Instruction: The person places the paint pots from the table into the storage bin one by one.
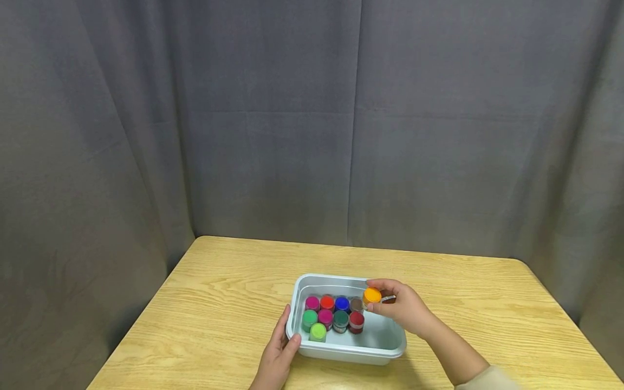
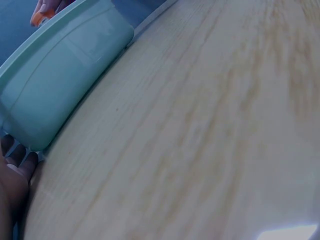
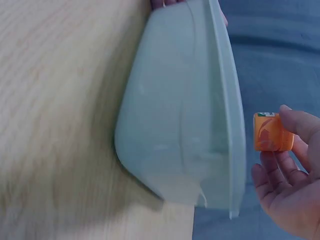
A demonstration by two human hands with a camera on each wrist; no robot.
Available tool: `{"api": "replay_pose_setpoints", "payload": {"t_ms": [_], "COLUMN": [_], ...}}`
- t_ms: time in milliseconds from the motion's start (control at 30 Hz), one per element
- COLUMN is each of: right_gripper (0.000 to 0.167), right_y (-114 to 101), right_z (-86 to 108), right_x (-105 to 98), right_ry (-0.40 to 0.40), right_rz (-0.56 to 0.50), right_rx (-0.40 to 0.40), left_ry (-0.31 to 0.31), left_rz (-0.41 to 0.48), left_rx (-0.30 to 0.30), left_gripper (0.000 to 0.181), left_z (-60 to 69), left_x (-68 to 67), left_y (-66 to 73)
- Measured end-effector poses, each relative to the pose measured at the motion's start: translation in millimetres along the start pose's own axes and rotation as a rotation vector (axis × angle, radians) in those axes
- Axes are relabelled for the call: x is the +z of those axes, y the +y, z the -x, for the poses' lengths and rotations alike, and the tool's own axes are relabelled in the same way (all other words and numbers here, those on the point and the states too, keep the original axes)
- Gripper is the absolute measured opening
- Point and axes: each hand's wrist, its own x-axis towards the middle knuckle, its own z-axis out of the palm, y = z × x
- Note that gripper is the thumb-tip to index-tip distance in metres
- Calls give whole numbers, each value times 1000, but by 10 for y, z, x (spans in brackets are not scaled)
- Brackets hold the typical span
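Observation:
A pale plastic tub (image 1: 346, 353) stands on the table and holds small paint jars in rows. Among them are a lime green jar (image 1: 318, 332), a blue one (image 1: 342, 304) and a dark red one (image 1: 356, 322). My right hand (image 1: 401, 310) pinches an orange paint jar (image 3: 272, 132) between thumb and fingers, at the tub's right part; the right wrist view has this jar above the rim. At the tub's left end my left hand (image 1: 279, 355) grips the side, thumb at the rim and fingers along the outer wall. The left wrist view catches only some of those fingers (image 2: 22, 157).
The tub sits near the front of a wood-grain table (image 1: 234, 281). Grey curtains (image 1: 273, 135) hang behind the table and along both sides. Inside the tub, bare floor (image 1: 380, 330) shows to the right of the jars.

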Motion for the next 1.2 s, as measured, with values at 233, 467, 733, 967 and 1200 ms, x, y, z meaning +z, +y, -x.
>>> {"api": "replay_pose_setpoints", "payload": {"t_ms": [233,467,733,967,1200], "right_gripper": [49,45,41,38,35], "right_y": [19,47,34,54,82], "right_z": [-58,-121,-133,-166,-209], "right_x": [208,423,592,664,725], "right_ry": [-69,-96,-178,-217,-229], "right_rz": [-5,2,-11,17,67], "right_rx": [-67,-104,-63,-49,-46], "left_ry": [-17,-18,-23,-22,-20], "left_rz": [32,50,43,42,29], "left_rx": [4,-5,5,1,-11], "left_gripper": [64,64,64,64,64], "left_z": [-8,-13,-2,0,-2], "left_x": [-4,-6,-7,-7,-12], "left_y": [1,-1,6,9,10]}}
